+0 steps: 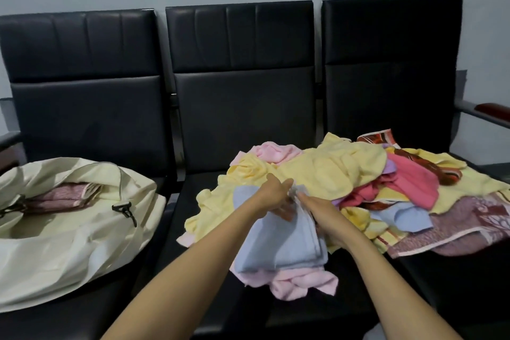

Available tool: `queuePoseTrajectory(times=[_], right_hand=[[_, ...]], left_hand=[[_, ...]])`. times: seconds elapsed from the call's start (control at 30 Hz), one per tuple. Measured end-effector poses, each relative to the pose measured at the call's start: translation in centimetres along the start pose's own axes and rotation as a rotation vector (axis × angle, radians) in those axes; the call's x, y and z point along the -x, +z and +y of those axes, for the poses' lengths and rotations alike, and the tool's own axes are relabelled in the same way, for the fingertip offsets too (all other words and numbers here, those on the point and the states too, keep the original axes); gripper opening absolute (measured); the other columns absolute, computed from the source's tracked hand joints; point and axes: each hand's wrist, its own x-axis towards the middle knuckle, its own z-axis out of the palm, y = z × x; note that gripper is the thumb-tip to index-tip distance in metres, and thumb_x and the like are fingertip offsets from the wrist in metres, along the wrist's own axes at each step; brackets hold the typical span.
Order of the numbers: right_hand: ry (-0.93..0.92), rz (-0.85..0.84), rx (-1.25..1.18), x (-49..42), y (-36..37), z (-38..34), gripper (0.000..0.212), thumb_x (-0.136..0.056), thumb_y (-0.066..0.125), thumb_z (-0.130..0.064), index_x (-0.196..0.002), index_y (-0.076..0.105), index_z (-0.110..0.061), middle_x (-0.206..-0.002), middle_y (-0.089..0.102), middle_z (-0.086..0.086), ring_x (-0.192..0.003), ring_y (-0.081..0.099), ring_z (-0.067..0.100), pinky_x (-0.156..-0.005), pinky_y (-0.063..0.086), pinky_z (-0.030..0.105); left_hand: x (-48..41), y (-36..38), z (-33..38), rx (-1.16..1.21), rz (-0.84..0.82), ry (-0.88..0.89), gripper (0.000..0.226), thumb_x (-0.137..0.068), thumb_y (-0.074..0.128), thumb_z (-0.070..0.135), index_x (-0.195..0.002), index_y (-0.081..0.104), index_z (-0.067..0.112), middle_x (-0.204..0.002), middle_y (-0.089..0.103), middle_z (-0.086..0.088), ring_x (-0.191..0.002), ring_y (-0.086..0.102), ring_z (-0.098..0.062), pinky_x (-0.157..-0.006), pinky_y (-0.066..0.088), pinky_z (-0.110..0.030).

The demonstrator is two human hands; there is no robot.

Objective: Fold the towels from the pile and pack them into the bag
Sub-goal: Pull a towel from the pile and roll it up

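A light blue towel (278, 246) lies folded in layers on the middle seat, over a pink towel (300, 283). My left hand (273, 196) and my right hand (317, 208) meet at its far edge, both pinching the blue cloth. Behind them spreads the pile (358, 174) of yellow, pink, red and patterned towels, across the middle and right seats. The cream bag (69, 229) lies open on the left seat with a folded mauve patterned towel (58, 199) inside.
A row of three black padded seats (242, 107) stands against a pale wall. Armrests stick out at the far right (485, 113) and far left (8, 141). A black clip (125, 211) hangs on the bag's side.
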Motion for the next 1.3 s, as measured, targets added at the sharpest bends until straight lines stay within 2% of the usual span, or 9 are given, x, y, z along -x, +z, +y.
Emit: queuePoseTrajectory(times=[0.07,0.13,0.37,0.5,0.67,0.8,1.03,1.17,1.3], right_hand=[[-0.070,-0.019,0.117,-0.1,-0.2,0.7,0.015,-0.089,0.066,-0.034,-0.100,0.066,-0.024,-0.102,0.070,-0.003,-0.099,0.064,0.015,-0.090,0.052,0.036],[-0.128,0.025,0.164,-0.2,-0.3,1.2,0.027,-0.085,0.066,-0.011,-0.109,0.059,-0.019,-0.110,0.067,0.001,-0.104,0.063,0.019,-0.095,0.050,0.044],[-0.087,0.176,0.287,0.1,-1.3,1.2,0.028,-0.082,0.061,-0.004,-0.109,0.058,-0.010,-0.108,0.064,0.007,-0.101,0.060,0.024,-0.082,0.048,0.035],[-0.054,0.139,0.422,0.1,-1.0,2.0,0.044,-0.084,0.062,-0.012,-0.127,0.051,-0.007,-0.122,0.059,0.009,-0.111,0.055,0.024,-0.085,0.045,0.031],[-0.061,0.167,0.541,-0.1,-0.6,2.1,0.045,-0.088,0.059,-0.016,-0.130,0.045,-0.006,-0.125,0.057,0.012,-0.117,0.051,0.028,-0.089,0.043,0.033],[-0.068,0.170,0.604,-0.1,-0.3,2.3,0.043,-0.091,0.055,-0.017,-0.131,0.044,-0.006,-0.126,0.055,0.011,-0.117,0.049,0.028,-0.086,0.041,0.031],[-0.073,0.214,0.709,-0.2,-0.2,2.7,0.034,-0.091,0.054,-0.022,-0.119,0.048,-0.005,-0.121,0.055,0.014,-0.121,0.045,0.034,-0.090,0.042,0.036],[-0.134,0.327,0.540,-0.3,-0.4,2.0,0.013,-0.088,0.051,-0.016,-0.098,0.054,-0.008,-0.106,0.062,0.014,-0.101,0.057,0.031,-0.077,0.043,0.036],[-0.043,0.250,-0.113,0.3,0.1,0.0,0.027,-0.094,0.049,-0.033,-0.111,0.060,-0.015,-0.110,0.066,0.007,-0.109,0.060,0.028,-0.088,0.050,0.039]], left_hand=[[-0.1,-0.5,-0.5,0.020,0.011,0.027,0.052,-0.103,0.036,0.029,-0.142,0.018,0.000,-0.100,0.062,-0.014,-0.063,0.068,-0.027,-0.053,0.059,-0.036],[0.2,-1.4,-1.1,-0.024,0.100,0.076,0.037,-0.102,0.040,0.021,-0.132,0.033,0.001,-0.107,0.062,-0.016,-0.060,0.066,-0.024,-0.056,0.059,-0.036],[1.6,-4.3,-5.0,-0.643,0.443,0.206,0.023,-0.088,0.060,0.011,-0.109,0.053,0.006,-0.100,0.055,-0.007,-0.081,0.049,-0.019,-0.066,0.036,-0.028],[2.2,-4.1,-6.6,-0.500,0.460,0.004,0.047,-0.089,0.064,0.036,-0.112,0.038,0.005,-0.107,0.045,-0.008,-0.083,0.049,-0.021,-0.062,0.036,-0.029],[2.2,-4.6,-6.9,-0.126,0.275,-0.151,0.058,-0.073,0.077,0.048,-0.107,0.056,0.005,-0.095,0.060,-0.003,-0.079,0.055,-0.016,-0.060,0.041,-0.023],[2.7,-4.4,-6.3,0.045,0.177,-0.107,0.056,-0.060,0.085,0.037,-0.103,0.064,0.006,-0.100,0.066,-0.004,-0.087,0.060,-0.019,-0.068,0.045,-0.027],[4.5,-1.2,-1.7,-0.034,0.107,0.180,0.038,-0.067,0.057,0.032,-0.101,0.063,0.018,-0.105,0.067,-0.003,-0.102,0.062,-0.021,-0.087,0.051,-0.038],[4.7,-0.7,2.4,-0.135,0.083,0.248,0.022,-0.086,0.056,0.024,-0.105,0.060,0.015,-0.104,0.063,-0.006,-0.101,0.060,-0.022,-0.088,0.051,-0.039],[5.6,-2.5,5.7,-0.078,0.026,0.250,0.044,-0.072,0.063,0.031,-0.111,0.061,0.010,-0.112,0.063,-0.013,-0.104,0.063,-0.026,-0.091,0.054,-0.047]])
